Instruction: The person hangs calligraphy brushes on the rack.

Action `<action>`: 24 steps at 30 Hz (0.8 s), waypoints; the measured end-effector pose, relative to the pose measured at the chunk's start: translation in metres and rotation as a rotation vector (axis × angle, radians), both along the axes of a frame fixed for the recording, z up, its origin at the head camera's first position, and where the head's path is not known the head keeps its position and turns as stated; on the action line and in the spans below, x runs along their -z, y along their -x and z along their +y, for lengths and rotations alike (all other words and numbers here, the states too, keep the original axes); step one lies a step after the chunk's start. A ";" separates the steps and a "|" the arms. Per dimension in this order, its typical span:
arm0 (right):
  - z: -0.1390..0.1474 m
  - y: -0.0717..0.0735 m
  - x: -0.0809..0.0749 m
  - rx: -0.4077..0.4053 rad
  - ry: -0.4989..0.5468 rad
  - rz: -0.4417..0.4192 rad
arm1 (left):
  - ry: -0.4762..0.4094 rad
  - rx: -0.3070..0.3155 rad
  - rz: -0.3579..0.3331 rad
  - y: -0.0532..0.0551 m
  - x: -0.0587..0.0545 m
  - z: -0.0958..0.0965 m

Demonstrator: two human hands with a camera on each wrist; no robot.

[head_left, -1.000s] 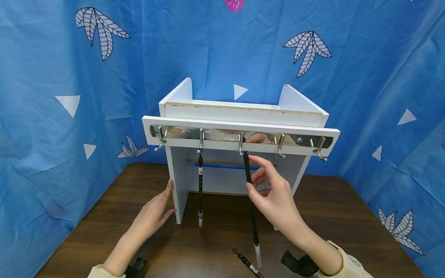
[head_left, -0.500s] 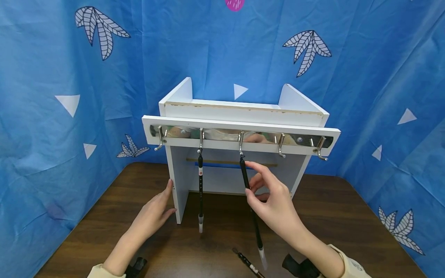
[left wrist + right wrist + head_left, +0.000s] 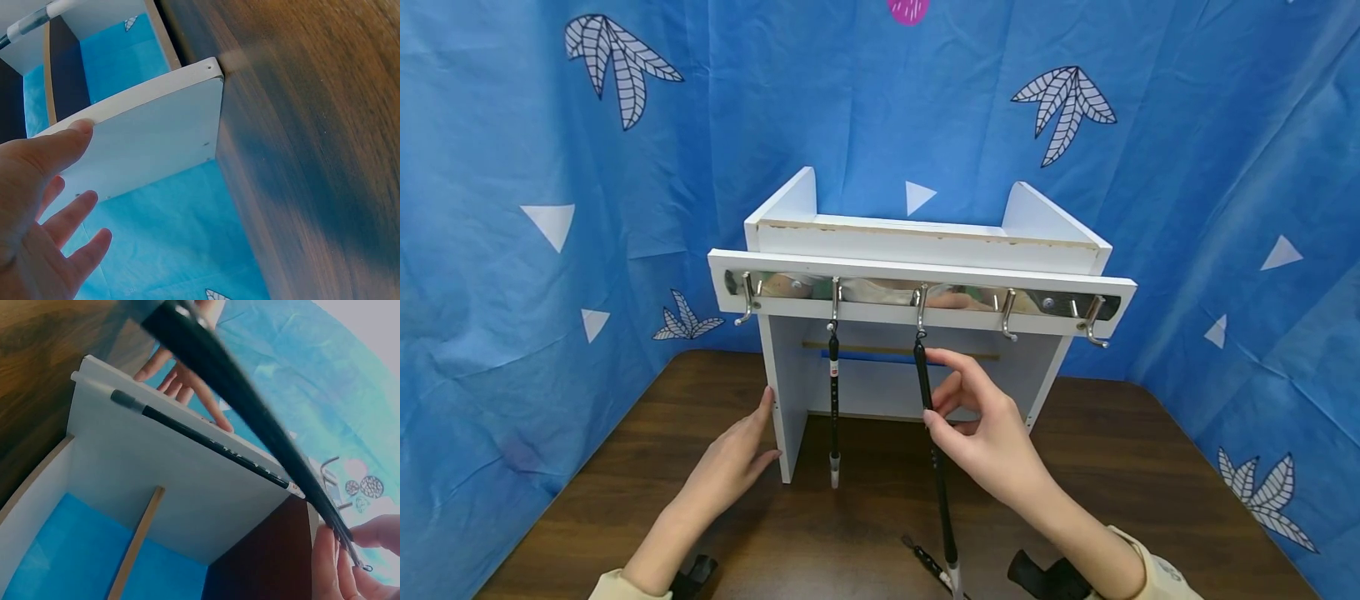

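My right hand point(image 3: 985, 425) pinches a black calligraphy brush point(image 3: 942, 492) with a clear cap on its lower end. The brush leans slightly, its top loop right at the tip of the middle hook point(image 3: 921, 308). In the right wrist view its dark handle point(image 3: 250, 419) crosses close to the camera, with thumb and fingers near the looped end. A second capped brush point(image 3: 834, 400) hangs from the hook to the left. My left hand point(image 3: 730, 458) rests with extended fingers against the left side panel point(image 3: 156, 131) of the white shelf, the thumb on its front edge.
The hook rail point(image 3: 880, 312) runs across the front of the white shelf unit point(image 3: 925, 242), with other hooks at both sides. Another brush point(image 3: 928, 562) lies on the brown wooden table point(image 3: 865, 533) near the front. A blue patterned cloth point(image 3: 865, 108) hangs behind.
The held brush's top has shifted left to sit beneath the middle hook. Its lower end swung right, then back left over the brush on the table. The left hand stays put.
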State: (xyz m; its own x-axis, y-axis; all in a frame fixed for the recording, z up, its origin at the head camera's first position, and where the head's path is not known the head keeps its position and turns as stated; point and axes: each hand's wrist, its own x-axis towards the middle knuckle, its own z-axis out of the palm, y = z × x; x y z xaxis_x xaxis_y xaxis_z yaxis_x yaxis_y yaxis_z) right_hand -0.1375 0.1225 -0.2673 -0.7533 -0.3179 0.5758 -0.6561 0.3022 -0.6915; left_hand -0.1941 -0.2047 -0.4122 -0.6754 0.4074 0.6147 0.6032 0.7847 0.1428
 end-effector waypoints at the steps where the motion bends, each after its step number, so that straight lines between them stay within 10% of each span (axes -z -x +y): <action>1: 0.000 0.000 0.000 -0.007 0.006 -0.017 | 0.000 0.000 -0.001 0.000 0.000 0.000; 24: 0.003 0.001 -0.006 -0.245 0.197 -0.343 | 0.001 0.001 0.018 -0.001 0.000 -0.001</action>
